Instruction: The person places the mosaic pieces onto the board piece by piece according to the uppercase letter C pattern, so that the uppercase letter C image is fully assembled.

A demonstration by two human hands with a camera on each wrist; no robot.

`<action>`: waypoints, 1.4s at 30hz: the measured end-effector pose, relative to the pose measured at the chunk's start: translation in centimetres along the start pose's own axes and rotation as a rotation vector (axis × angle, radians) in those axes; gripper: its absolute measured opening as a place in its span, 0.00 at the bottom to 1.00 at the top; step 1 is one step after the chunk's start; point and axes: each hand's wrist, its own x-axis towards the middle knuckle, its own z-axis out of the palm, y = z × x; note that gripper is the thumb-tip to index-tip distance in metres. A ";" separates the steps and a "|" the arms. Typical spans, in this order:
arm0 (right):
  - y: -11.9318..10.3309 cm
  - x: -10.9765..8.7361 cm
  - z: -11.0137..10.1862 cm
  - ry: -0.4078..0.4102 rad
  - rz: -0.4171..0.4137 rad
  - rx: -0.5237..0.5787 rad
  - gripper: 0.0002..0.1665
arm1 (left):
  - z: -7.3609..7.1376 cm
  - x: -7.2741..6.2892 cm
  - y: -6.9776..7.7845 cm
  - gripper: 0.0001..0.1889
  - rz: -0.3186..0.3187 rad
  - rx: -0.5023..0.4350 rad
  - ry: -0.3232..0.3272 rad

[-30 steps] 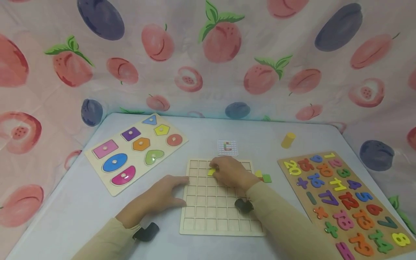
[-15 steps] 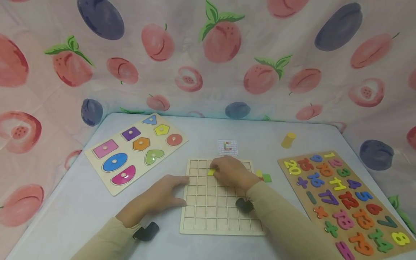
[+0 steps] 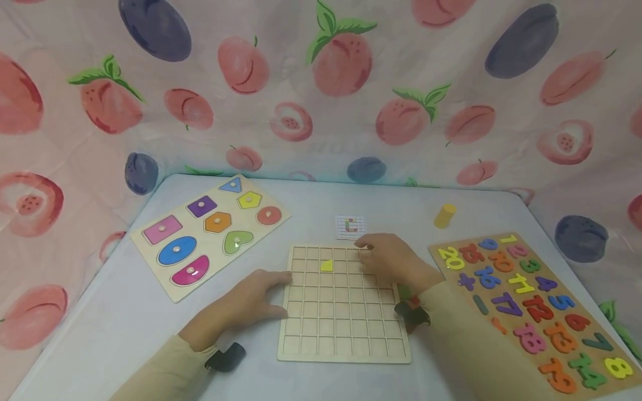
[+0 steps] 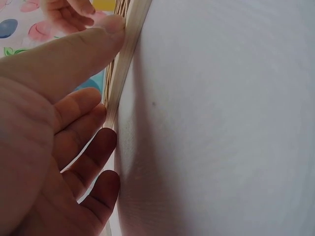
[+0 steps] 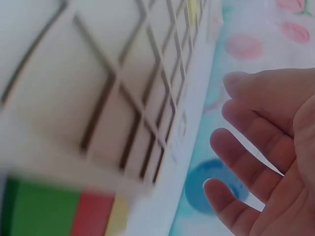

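Observation:
A wooden grid board (image 3: 326,328) lies flat in front of me. One small yellow tile (image 3: 327,265), one corner cut off or rounded, sits in a cell near its far side. My left hand (image 3: 248,301) touches the board's left edge with thumb and fingertips, fingers fairly straight; the left wrist view shows the thumb (image 4: 106,37) against the rim. Over the board's far right part is my right hand (image 3: 393,262), fingers loosely bent and holding nothing. Below it, beside the board's right edge, lie a green tile (image 5: 44,206), a red tile (image 5: 93,211) and a yellow one (image 5: 117,214), partly hidden in the head view.
Behind the board lies a small pattern card (image 3: 351,227). A shape puzzle with knobs (image 3: 170,250) is at the left, a number puzzle board (image 3: 453,281) at the right. A yellow cylinder (image 3: 444,216) stands at the back right. Fruit-print cloth (image 3: 321,111) hangs behind the table.
My right hand has let go of the yellow tile, which stays in its cell, and has moved right toward the board's right edge. The left hand has not moved.

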 end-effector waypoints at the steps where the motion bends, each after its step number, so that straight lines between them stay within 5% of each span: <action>1: 0.3 -0.3 -0.2 0.010 0.020 0.013 0.23 | 0.0 0.0 0.0 0.36 0.002 0.001 -0.001; 8: 2.5 -2.5 -1.7 0.062 0.088 0.037 0.23 | -0.1 0.0 -0.1 0.36 0.024 0.004 -0.003; 17: 4.9 -4.6 -1.3 0.019 0.208 0.036 0.22 | 0.1 0.0 0.0 0.36 0.010 -0.007 -0.009; 33: 7.1 -5.9 -0.3 0.025 0.076 -0.008 0.15 | -0.1 -0.2 0.3 0.35 -0.018 -0.012 0.002; 42: 7.1 -5.7 0.1 0.008 0.087 -0.024 0.13 | 0.0 -0.1 0.2 0.36 0.001 -0.014 0.001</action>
